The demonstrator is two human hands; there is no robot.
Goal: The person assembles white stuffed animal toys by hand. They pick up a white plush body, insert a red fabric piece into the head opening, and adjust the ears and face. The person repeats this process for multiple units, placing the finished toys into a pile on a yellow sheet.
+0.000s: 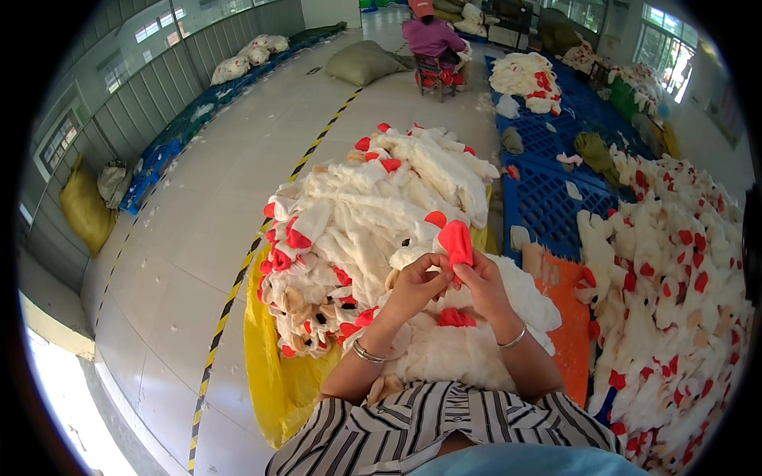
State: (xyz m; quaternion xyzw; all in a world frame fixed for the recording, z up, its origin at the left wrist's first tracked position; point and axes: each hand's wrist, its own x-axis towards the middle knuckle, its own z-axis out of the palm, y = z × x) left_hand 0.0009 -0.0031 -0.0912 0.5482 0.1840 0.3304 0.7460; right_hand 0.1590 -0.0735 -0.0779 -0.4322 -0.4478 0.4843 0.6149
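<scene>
In front of my chest, my right hand (486, 290) pinches a red fabric piece (456, 240) that looks like the foot or paw of an unstuffed plush toy skin. My left hand (422, 282) is closed at the lower edge of the same red piece, thumb and fingertips together. White plush cloth (516, 293) lies beneath and beside my hands; whether it joins the red piece I cannot tell. Just beyond stands a large heap of flat white plush skins (361, 202) with red tips, tan patches and a few black spots.
A yellow plastic sheet (278, 389) lies under the heap. To the right are blue slatted pallets (548, 194), an orange sheet (565, 305) and another big plush pile (675, 317). Farther off, a person (432, 36) sits near a bulging sack (363, 63). Striped floor tape (230, 305) runs along the left.
</scene>
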